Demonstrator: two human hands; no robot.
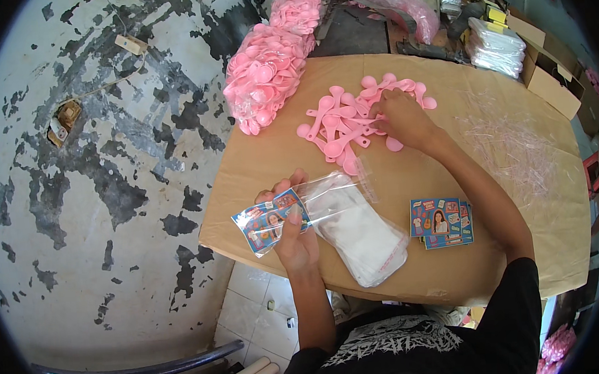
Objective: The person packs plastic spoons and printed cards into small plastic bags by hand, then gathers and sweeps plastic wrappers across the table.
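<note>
Now our left hand point(299, 240) pinches the card point(263, 223) at near left, perhaps to steady it, while our right hand point(405, 119) curls over far spoons point(326, 104), grip unclear.

Has at nine o'clock a pale wall point(127, 232) with dark peeled patches, at seven o'clock a white tiled floor point(244, 284), and from centre toward three a brown-covered table point(395, 184).

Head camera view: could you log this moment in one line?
left hand: pinches printed card, clear bag | right hand: at pink scoops | brown-covered table: clear bag stack, card stack
</note>
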